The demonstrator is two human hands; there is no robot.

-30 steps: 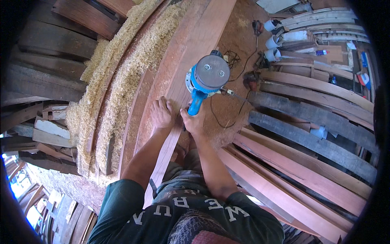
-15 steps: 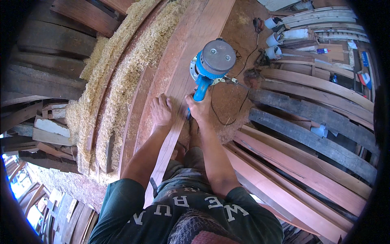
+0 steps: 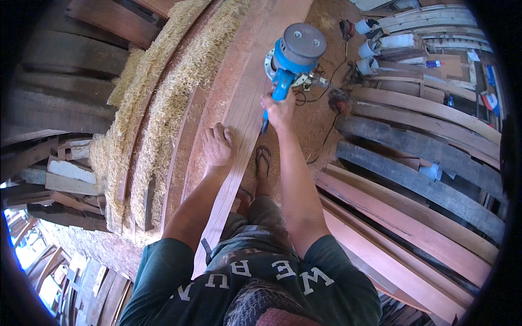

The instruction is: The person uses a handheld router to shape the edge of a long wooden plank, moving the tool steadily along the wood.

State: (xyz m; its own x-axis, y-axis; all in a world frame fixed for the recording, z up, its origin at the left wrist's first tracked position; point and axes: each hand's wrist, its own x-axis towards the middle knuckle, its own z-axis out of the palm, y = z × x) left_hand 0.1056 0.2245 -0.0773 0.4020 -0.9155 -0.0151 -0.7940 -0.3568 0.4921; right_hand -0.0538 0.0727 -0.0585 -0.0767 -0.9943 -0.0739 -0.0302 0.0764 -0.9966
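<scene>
A blue power router (image 3: 296, 51) with a round grey top sits at the right edge of a long reddish-brown plank (image 3: 249, 108). My right hand (image 3: 279, 112) is closed around its blue handle, arm stretched forward. Part of the router's pale base shows at either side; its bit and the edge beneath are hidden. My left hand (image 3: 218, 145) lies on the plank's left side, nearer to me, fingers spread and holding nothing. The plank runs from the far top down beside my legs.
Pale curly shavings (image 3: 182, 70) are heaped along the left. A dark power cord (image 3: 330, 130) trails over the sawdust-covered floor at right. Long boards (image 3: 402, 225) are stacked on the right, and white containers (image 3: 367, 49) stand at the far right. My sandalled foot (image 3: 263, 157) is beside the plank.
My right hand has pushed the router forward along the plank's edge, away from me and slightly right. My left hand has stayed about where it was.
</scene>
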